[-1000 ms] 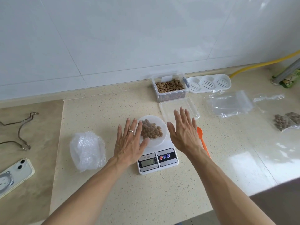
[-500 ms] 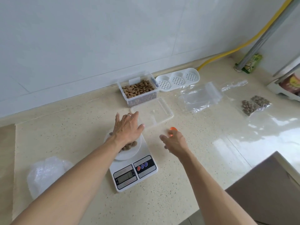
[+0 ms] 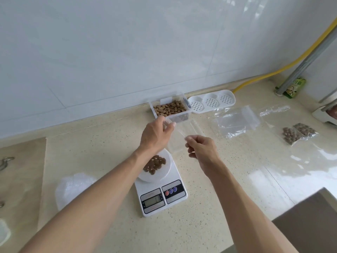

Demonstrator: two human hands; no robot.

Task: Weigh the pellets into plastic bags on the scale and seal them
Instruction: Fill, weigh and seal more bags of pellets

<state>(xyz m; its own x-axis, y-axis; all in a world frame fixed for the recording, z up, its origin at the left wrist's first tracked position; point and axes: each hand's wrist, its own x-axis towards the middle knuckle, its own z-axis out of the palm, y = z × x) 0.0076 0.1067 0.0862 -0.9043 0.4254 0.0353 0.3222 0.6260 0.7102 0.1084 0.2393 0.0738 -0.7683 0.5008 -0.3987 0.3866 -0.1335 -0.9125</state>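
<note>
Both hands meet just above the centre of the frame, holding an empty clear plastic bag (image 3: 184, 136) between them. The left hand (image 3: 156, 136) pinches the bag's upper left edge between thumb and fingertips, and the right hand (image 3: 202, 148) pinches its right edge with curled fingers. The bag is so transparent that its lower edge is hard to trace (it blends into the desk behind it).

Below the hands, in the lower centre, a white scale (image 3: 162, 192) stands on the speckled beige desk (image 3: 218, 216). Its round platform carries a small heap of brown pellets (image 3: 155, 164), partly hidden by the left forearm. The display is too blurred to read.

Against the wall at upper centre sits an open clear box (image 3: 170, 110) of lighter brown pellets, and just beside it on the right a white perforated tray (image 3: 211, 103). Right of centre lies a stack of spare bags (image 3: 235, 123), and further right two filled bags (image 3: 299, 134) of pellets lie next to each other. A crumpled piece of bubble wrap (image 3: 73, 189) rests at lower left. A yellow hose (image 3: 273, 70) runs along the wall in the upper right corner.
</note>
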